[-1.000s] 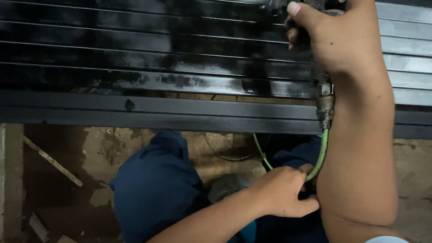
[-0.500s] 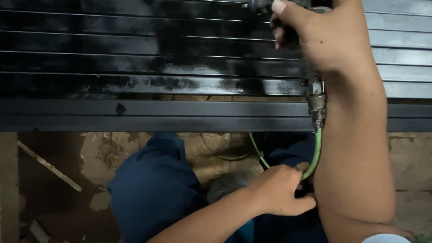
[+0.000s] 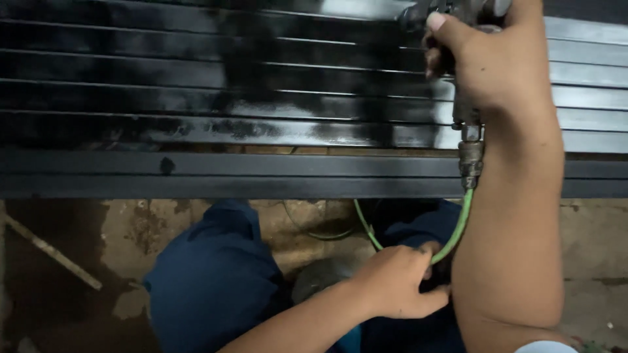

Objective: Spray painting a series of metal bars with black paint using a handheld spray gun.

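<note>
My right hand (image 3: 490,62) is wrapped around the handle of a metal spray gun (image 3: 466,124) at the top right, held over a row of long metal bars (image 3: 196,98) that are wet with glossy black paint. The bars at the far right (image 3: 589,72) still show bare grey metal. A green air hose (image 3: 458,229) drops from the gun's brass fitting and curves down to my left hand (image 3: 399,281), which grips it low in the middle, above my legs in blue trousers (image 3: 216,281).
Two dark rails (image 3: 261,173) run across below the painted bars. Beneath them lies a stained concrete floor (image 3: 589,261) with black overspray at the left and a thin wooden stick (image 3: 49,252) lying slantwise. A loop of hose (image 3: 320,229) rests on the floor.
My right hand and the spray gun have shifted a little to the left along the bars. My left hand stays closed on the hose in the same place.
</note>
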